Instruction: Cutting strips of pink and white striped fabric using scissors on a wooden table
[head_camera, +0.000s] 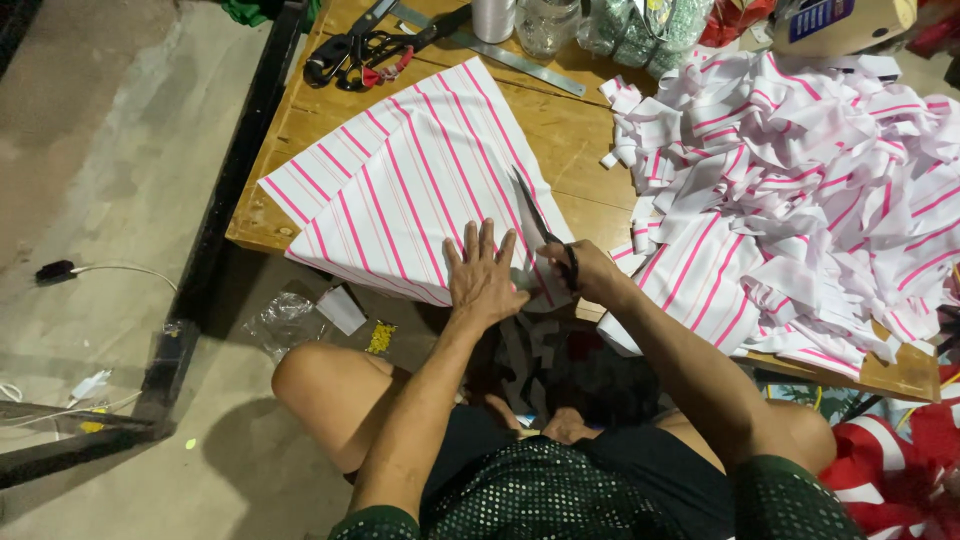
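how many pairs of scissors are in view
2. One pair of scissors is in the right hand, cutting the striped fabric that the left hand presses flat. A black pair lies at the table's far edge. Others may be under the scrap pile.

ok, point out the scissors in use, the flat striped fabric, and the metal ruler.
scissors (535, 215), head view, on the dark blade above the right hand.
striped fabric (400, 185), head view, middle of the flat white-and-pink sheet.
metal ruler (520, 58), head view, midway along the strip on the table.
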